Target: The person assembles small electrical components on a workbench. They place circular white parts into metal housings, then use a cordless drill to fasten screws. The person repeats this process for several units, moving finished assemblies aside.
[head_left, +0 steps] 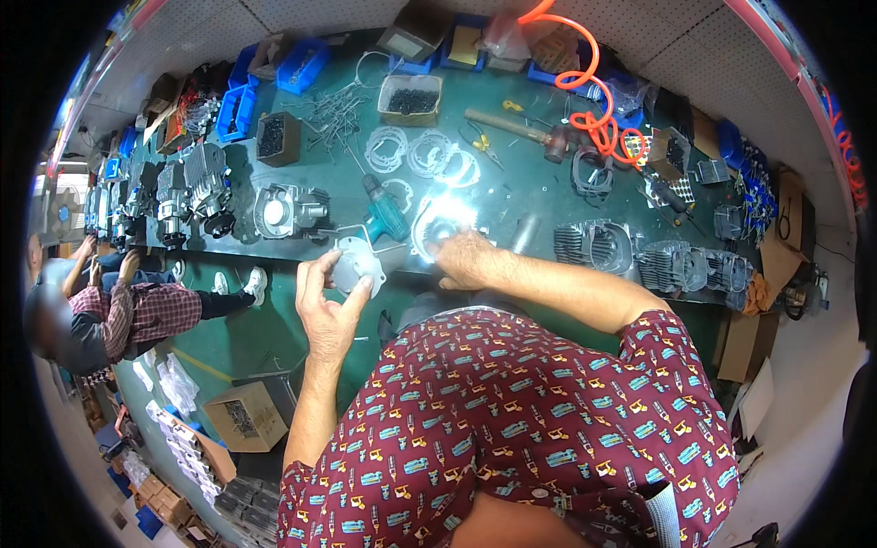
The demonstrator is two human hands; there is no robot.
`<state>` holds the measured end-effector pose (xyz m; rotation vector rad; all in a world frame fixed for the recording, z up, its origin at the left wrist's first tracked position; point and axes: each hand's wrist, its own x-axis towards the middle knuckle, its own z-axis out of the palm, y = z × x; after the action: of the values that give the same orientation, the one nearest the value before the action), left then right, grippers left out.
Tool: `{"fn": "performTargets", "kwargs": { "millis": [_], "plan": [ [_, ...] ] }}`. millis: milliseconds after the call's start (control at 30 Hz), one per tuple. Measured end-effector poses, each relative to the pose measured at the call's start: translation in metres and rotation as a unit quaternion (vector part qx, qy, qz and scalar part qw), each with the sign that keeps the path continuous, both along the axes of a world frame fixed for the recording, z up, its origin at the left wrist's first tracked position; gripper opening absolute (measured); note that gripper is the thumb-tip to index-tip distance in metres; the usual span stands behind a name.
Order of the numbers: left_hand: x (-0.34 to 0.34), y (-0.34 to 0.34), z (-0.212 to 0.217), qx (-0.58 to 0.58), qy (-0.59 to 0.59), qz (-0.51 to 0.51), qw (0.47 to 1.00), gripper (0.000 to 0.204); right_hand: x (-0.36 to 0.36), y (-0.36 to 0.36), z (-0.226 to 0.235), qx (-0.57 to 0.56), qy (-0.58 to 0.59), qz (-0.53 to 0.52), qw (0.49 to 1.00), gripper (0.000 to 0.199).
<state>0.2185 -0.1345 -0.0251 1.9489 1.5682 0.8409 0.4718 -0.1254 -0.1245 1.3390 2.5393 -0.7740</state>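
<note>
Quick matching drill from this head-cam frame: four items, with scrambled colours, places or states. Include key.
Column 1
1. Hose
2. Drill
3. Metal cover
4. Hammer

Column 2
A. Held in the left hand
B. Light wooden handle, dark head
C. Bright orange, coiled
D. Teal, lying on the bench

Pairs: 1-C, 2-D, 3-A, 4-B
</note>
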Motion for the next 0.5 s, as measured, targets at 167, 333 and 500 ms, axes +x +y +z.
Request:
{"fn": "performTargets", "kwargs": {
  "millis": [167,333,500],
  "plan": [
    [0.001,0.0,-0.001,0.003,-0.01,0.0,1.0,0.05,0.001,-0.001,-0.01,0.036,0.005,0.02,0.999,0.061],
    [0.004,-0.001,0.001,0.007,-0.003,0.0,1.0,0.049,-0.001,0.0,-0.007,0.026,0.006,0.01,1.0,0.06],
    [0.007,0.0,0.002,0.014,-0.005,-0.005,1.0,0.048,0.0,-0.002,-0.012,0.05,0.02,0.007,0.999,0.059]
  ]
}}
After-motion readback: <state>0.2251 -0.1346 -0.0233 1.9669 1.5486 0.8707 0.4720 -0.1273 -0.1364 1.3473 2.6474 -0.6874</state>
